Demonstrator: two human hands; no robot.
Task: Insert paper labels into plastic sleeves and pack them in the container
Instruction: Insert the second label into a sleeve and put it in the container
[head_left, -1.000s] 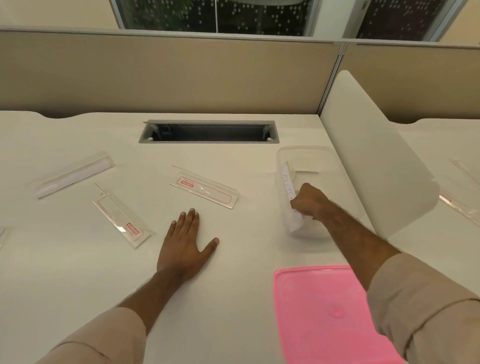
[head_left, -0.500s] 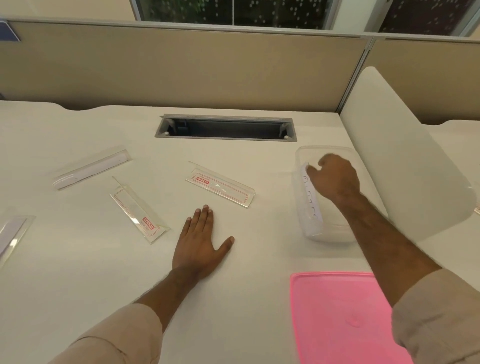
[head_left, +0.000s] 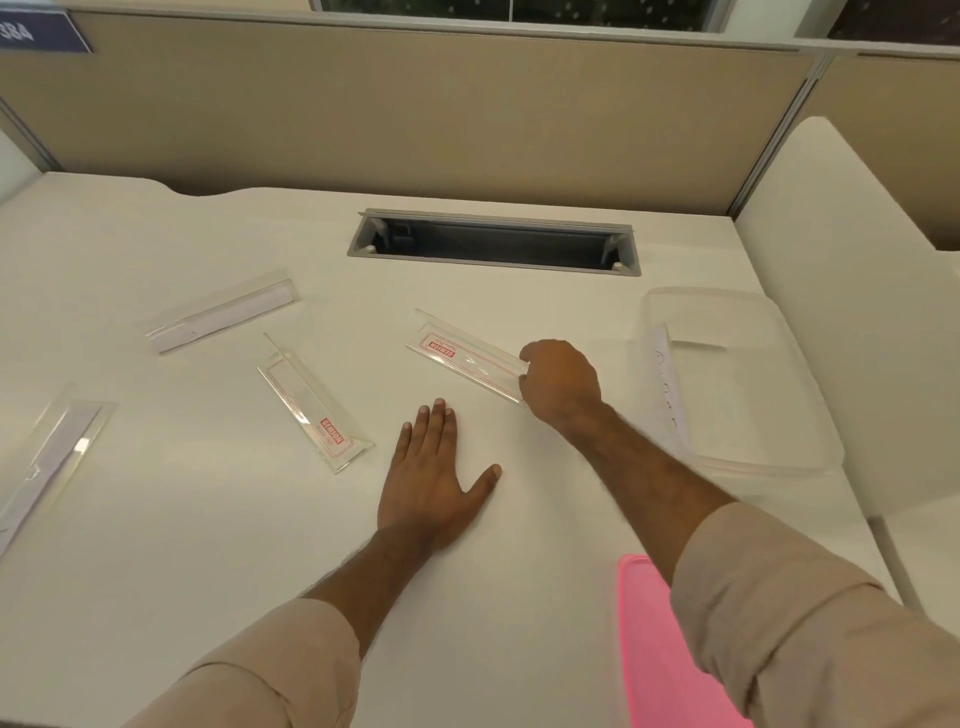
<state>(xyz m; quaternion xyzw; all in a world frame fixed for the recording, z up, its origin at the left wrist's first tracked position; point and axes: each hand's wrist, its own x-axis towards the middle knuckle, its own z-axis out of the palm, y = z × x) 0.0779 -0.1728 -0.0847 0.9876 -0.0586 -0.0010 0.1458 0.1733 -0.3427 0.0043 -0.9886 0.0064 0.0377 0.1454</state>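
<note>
reaching across the surface (head_left: 208, 545), right hand (head_left: 560, 382) has fingers curled onto the end of a labelled sleeve (head_left: 462, 358); grip closure uncertain. left hand (head_left: 434, 478) flat, empty. container (head_left: 748, 384) holds one sleeve; four remain out, lid (head_left: 660, 649) off.

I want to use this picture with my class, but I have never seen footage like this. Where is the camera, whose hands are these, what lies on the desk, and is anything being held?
The camera sits on a person's head, looking down at their own hands. The left hand lies flat and empty on the white desk. The right hand closes on the end of a clear plastic sleeve with a red-printed label. Three more sleeves lie to the left; the nearest also shows red print. On the right stands a clear container with one sleeve already leaning inside. Its pink lid lies nearer the person.
</note>
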